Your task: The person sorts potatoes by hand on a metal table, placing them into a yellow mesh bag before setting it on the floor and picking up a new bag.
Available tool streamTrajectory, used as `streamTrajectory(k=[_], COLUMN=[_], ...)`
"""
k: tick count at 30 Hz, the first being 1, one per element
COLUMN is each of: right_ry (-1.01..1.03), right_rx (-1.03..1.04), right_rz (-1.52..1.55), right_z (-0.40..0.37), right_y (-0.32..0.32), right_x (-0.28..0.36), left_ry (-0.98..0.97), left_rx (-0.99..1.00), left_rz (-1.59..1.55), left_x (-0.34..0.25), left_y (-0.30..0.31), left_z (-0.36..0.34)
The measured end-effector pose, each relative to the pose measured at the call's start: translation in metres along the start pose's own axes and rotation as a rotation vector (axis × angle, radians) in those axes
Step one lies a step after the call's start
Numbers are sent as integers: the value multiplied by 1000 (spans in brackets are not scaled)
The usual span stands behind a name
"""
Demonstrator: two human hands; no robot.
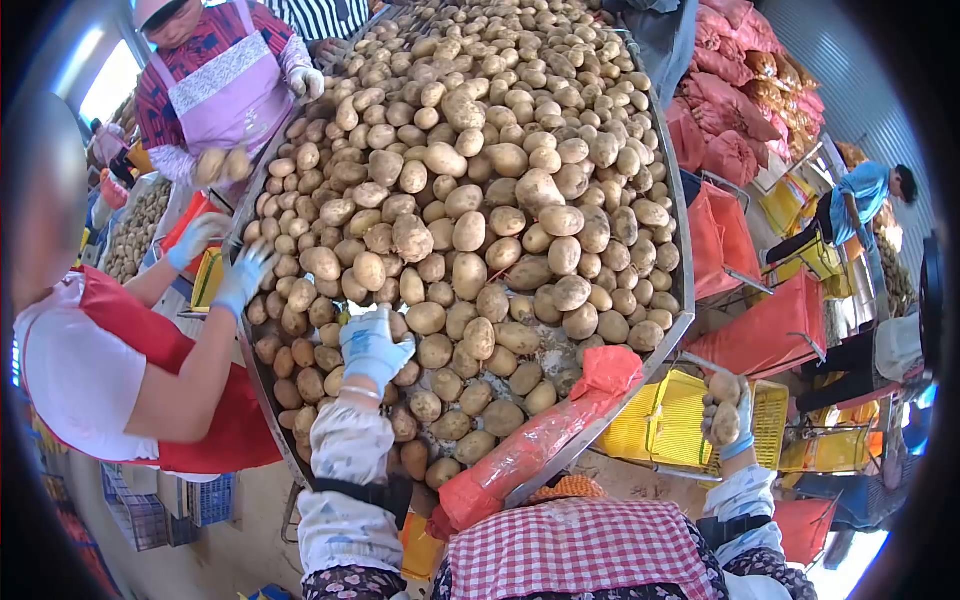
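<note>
Potatoes (470,220) are heaped on a metal-edged table (684,255). My left hand (374,348), in a light blue and white glove, reaches palm down onto the potatoes at the near left; its fingertips are partly hidden, and I cannot see what is under them. Off the table's right side, my right hand (730,415) is raised over the yellow crates (665,420), its fingers around a potato (724,424). A rolled red sack (540,435) lies along the near right edge of the table.
A co-worker in a red apron (180,370) has both gloved hands at the left edge. Another in a pink apron (230,85) stands at the back left. Red sacks (775,325) hang on frames at right; a person in blue (862,195) bends beyond them.
</note>
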State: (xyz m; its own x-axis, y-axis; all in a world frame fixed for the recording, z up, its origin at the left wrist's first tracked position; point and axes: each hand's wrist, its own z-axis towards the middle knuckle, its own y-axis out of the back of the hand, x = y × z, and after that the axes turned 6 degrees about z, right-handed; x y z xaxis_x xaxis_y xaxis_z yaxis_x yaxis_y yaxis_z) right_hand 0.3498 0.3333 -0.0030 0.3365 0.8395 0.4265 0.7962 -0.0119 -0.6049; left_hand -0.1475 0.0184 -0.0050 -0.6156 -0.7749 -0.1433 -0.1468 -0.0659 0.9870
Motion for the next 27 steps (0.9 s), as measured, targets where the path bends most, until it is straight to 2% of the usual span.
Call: streamTrajectory(k=[1,2,3,4,5,6,7,8,9,10,11,13,15,17,19,20,21,22,23,24,26,27], right_ry=[10,18,18,67,116,-10,-8,112,232,334,336,994,1133,1071,1327,1329,1266,1200,1075,973,758,759], right_rx=[-116,-234,-234,-387,-539,-490,-488,-620,-741,-673,-670,-295,9,167,292,301,396,490,495,559,658,654], right_rz=[-14,-28,-19,56,133,137,148,-158,-476,-574,-580,-953,-872,-908,-1268,-1271,-1257,-1241,-1278,-1189,-935,-930], right_z=[13,26,38,51,57,53,58,64,70,52,60,76,68,67,49,41,34,30,28,29,37,38], right_y=[35,66,93,117,129,130,129,132,130,85,70,42,-42,-87,-149,-170,-188,-201,-207,-211,-204,-206], right_x=[-2,-7,-14,-20,-23,-22,-25,-28,-27,-30,-32,-37,-57,-76,-94,-104,-114,-122,-128,-136,-156,-159], left_ry=[12,5,-48,-99,-150,-192,-238,-313,-302,-291,-278,-310,-371,-171,-91,-10,-3,-67,-132,-194,-260,-333], left_rx=[-111,-107,-126,-145,-80,-180,-279,-370,-337,-386,-439,-504,-343,-81,-12,60,58,-73,-204,-28,1,32], left_rz=[-259,-251,-193,-137,19,43,66,-21,-113,-65,-17,9,117,134,202,277,275,210,147,104,96,89], left_x=[8,9,8,7,4,-3,-11,-24,-43,-55,-63,-72,-73,-108,-132,-136,-131,-119,-108,-105,-95,-93], left_y=[-6,-7,-7,-8,-18,-26,-34,-30,-20,-22,-25,-42,-54,-3,5,6,-5,-26,-37,-14,-16,-13], left_z=[-6,-15,-24,-35,-44,-49,-50,-46,-39,-27,-14,19,49,51,71,75,78,81,82,71,55,47])
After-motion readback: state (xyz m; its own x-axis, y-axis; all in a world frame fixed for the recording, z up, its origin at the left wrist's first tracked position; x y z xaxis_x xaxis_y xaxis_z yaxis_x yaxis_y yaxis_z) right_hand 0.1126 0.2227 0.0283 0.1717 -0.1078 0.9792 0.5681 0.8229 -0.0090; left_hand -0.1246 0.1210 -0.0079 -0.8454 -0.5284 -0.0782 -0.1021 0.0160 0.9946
